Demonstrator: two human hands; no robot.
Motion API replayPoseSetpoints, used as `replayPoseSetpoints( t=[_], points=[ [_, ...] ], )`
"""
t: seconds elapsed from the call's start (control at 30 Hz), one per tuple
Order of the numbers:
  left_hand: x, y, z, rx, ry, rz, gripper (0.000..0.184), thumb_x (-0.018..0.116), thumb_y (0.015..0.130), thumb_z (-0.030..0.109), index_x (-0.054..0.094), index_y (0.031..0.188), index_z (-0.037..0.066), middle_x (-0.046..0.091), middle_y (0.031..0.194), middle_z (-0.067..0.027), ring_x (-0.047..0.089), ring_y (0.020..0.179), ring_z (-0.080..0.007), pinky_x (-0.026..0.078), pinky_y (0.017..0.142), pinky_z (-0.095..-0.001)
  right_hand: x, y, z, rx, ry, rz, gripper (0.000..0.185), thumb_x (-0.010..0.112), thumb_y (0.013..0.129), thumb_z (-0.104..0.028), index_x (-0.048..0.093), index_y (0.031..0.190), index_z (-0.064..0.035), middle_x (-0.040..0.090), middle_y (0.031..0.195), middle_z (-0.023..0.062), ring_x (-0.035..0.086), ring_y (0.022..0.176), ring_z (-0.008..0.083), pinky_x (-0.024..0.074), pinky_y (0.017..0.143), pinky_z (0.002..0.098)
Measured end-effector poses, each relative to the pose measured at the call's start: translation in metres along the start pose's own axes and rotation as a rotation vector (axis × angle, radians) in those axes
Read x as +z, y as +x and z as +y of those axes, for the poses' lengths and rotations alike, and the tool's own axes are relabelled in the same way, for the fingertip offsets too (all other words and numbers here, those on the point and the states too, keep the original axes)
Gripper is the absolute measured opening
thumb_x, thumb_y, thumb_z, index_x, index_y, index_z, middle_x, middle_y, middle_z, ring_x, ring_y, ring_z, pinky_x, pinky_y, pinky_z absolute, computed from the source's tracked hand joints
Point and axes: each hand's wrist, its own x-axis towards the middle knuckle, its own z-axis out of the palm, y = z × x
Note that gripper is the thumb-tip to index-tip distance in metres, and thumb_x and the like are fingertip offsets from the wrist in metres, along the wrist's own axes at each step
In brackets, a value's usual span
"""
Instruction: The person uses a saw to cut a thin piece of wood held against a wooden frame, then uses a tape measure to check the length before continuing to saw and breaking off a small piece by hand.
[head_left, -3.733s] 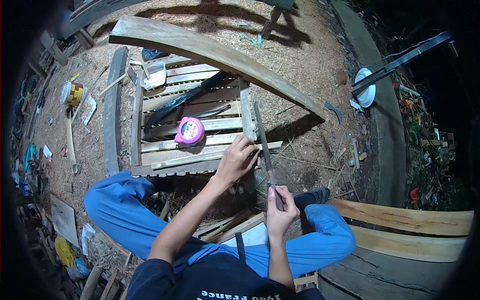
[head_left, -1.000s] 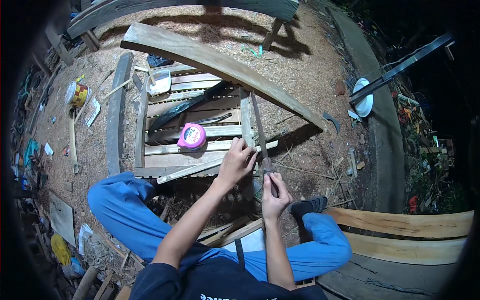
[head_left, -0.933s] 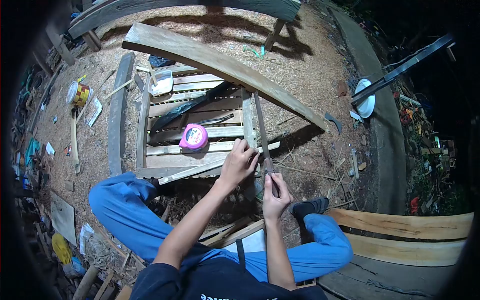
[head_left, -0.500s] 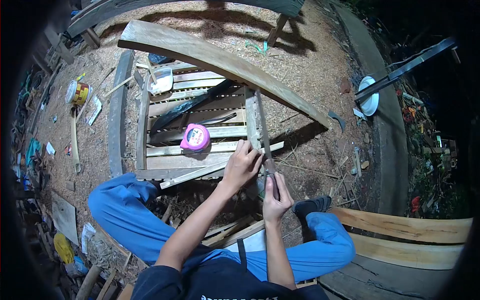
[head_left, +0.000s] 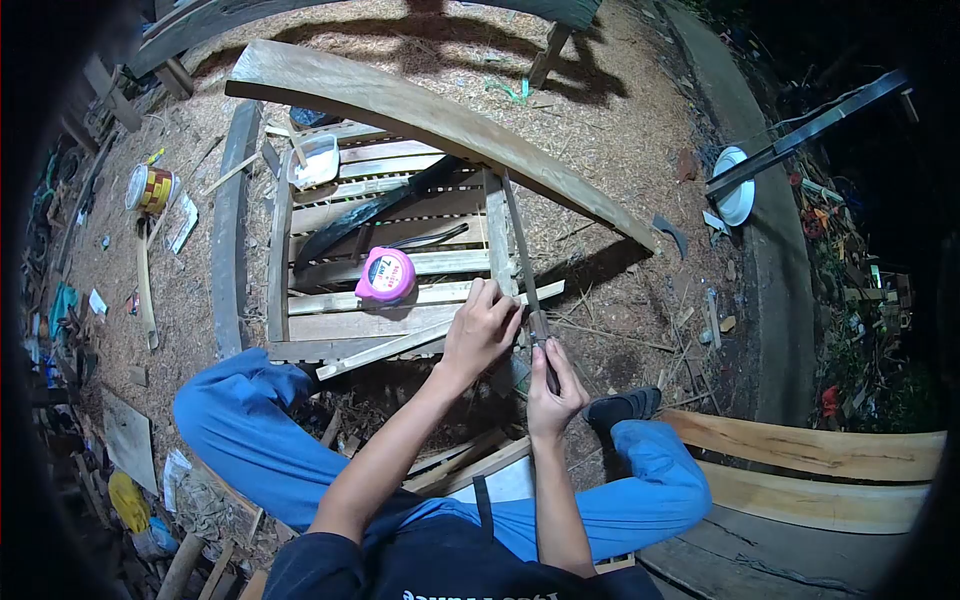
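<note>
My left hand (head_left: pixel 482 335) is closed around a thin pale wooden strip (head_left: pixel 385 350), which lies slanted across the near edge of a slatted wooden frame (head_left: pixel 498 240). The strip's right end sticks out beyond my fingers. My right hand (head_left: pixel 554 393) grips the handle of a long narrow blade (head_left: pixel 522 240). The blade points away from me and crosses the strip just right of my left fingers. On the slats, left of my left hand, sits a pink tape measure (head_left: pixel 387 275).
A curved plank (head_left: pixel 430 110) slants over the frame's far side. A white container (head_left: pixel 315 161) stands at its far left corner. Further off are a paint can (head_left: pixel 150 188), a white basin (head_left: pixel 735 187) and pale boards (head_left: pixel 800 445) at the right.
Compared with the oldest frame, the strip's left end has swung nearer to me, past the frame's edge. My right hand has shifted slightly away from me and left with the blade.
</note>
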Motion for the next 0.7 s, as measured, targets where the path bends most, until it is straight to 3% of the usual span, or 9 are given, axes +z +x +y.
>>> replayPoseSetpoints(
  t=[0.23,0.3,0.53,0.6,0.7],
  points=[
    [0.001,0.000,-0.002,-0.020,-0.031,-0.008,0.015,0.079,0.087,0.004,0.069,0.097,0.001,0.058,0.096,-0.0148,0.056,0.093,-0.0343,0.050,0.077,-0.0456,0.001,-0.010,0.013,0.002,0.062,-0.004,0.016,0.079,0.092,0.005,0.077,0.107,0.0070,0.079,0.114,0.0228,0.078,0.107,0.0295,0.0613,0.095,0.0384],
    [0.002,-0.004,-0.002,-0.015,-0.018,-0.004,0.015,0.079,0.087,0.003,0.069,0.098,0.001,0.058,0.097,-0.0148,0.056,0.092,-0.0344,0.050,0.077,-0.0457,-0.003,-0.012,0.009,0.016,0.048,-0.011,0.019,0.081,0.091,0.003,0.077,0.109,0.0056,0.078,0.115,0.0247,0.079,0.107,0.0331,0.0625,0.092,0.0389],
    [0.002,0.001,0.003,-0.033,0.019,0.023,0.015,0.080,0.088,0.007,0.069,0.097,0.002,0.054,0.094,-0.0144,0.055,0.094,-0.0337,0.051,0.076,-0.0454,-0.053,-0.062,0.009,0.223,0.058,-0.032,0.019,0.082,0.090,0.001,0.077,0.109,0.0052,0.080,0.110,0.0240,0.080,0.102,0.0299,0.0623,0.090,0.0381],
    [0.004,-0.003,0.000,-0.011,0.010,0.021,0.015,0.080,0.089,0.009,0.070,0.098,0.002,0.054,0.094,-0.0143,0.055,0.093,-0.0336,0.050,0.076,-0.0460,-0.072,-0.067,-0.002,0.410,0.089,-0.046,0.020,0.083,0.090,0.001,0.079,0.109,0.0063,0.080,0.110,0.0229,0.079,0.102,0.0272,0.0612,0.091,0.0363],
    [0.002,-0.003,-0.002,0.012,0.006,0.033,0.013,0.079,0.092,0.011,0.070,0.098,0.003,0.056,0.094,-0.0141,0.056,0.092,-0.0340,0.051,0.075,-0.0469,-0.077,-0.055,-0.018,0.276,0.112,-0.005,0.020,0.083,0.090,0.002,0.080,0.109,0.0068,0.080,0.111,0.0222,0.079,0.102,0.0256,0.0603,0.093,0.0351]
  ],
)
